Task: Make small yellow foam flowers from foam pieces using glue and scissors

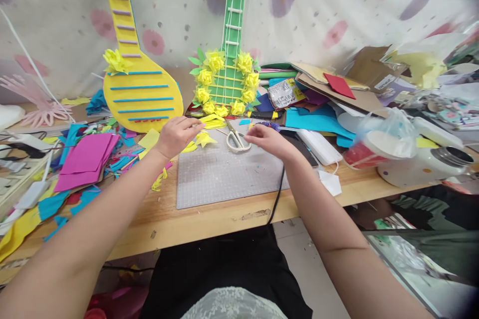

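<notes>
My left hand (177, 135) is over the left part of the grey cutting mat (224, 179), its fingers bent and pressed together. Whatever sits between those fingertips is too small to make out. Close by lie yellow paper strips (213, 122) and a yellow paper flower piece (205, 139). My right hand (270, 140) hovers above the mat's right part, fingers loosely curved, with nothing visible in them. Just left of it, scissors (237, 140) with pale handles lie on the mat.
Behind the mat stand a yellow paper-craft lute (144, 94) and a green one (231, 79) ringed with yellow flowers. Magenta sheets (86, 159) and scraps cover the left. A white power bank (320, 147), a bagged cup (377, 144) and an uncapped bottle (415, 169) are at right.
</notes>
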The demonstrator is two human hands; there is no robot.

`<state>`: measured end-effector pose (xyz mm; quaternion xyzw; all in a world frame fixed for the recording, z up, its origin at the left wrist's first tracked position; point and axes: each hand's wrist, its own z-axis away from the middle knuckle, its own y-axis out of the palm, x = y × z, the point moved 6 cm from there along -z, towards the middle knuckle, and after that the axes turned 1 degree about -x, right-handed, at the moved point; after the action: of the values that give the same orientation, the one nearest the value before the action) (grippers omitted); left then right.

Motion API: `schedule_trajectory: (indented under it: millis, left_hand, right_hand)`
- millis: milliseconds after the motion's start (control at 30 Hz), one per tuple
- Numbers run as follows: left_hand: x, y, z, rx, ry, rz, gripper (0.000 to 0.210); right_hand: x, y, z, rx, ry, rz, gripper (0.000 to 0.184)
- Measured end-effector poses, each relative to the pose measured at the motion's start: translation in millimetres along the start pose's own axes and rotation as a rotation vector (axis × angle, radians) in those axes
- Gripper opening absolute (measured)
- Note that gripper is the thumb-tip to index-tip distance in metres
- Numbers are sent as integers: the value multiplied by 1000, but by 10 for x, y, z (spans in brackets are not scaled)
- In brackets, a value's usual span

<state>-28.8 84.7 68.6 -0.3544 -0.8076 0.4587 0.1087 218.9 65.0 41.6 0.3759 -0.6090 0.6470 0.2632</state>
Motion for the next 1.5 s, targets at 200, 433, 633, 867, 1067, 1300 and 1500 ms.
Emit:
schedule_trajectory:
  millis: [200,433,633,867,1067,1300,1500]
  left_hand:
    - [-101,-2,24,19,89,83,31]
    - [-82,-18,59,57,98,126,33]
    - [-84,6,77,53,109,117,30]
    - [92,14,36,-108,-358,390,41]
    - [117,262,11,100,-873,929,35]
    - [35,295,-2,167,-779,955,38]
    - [92,308,-29,164,-751,923,35]
  right_hand:
    - [323,718,-375,395,90,-657,28]
    - [453,1006,-484,602,124,-846,20]
    - [506,970,-489,533,110,-798,20]
    - [482,903,-515,418,81,-750,21]
    - [422,859,-552,304,21,-659,16]
    - [344,850,-535,344,99,-701,15]
    - [346,865,-577,330,24,-640,13]
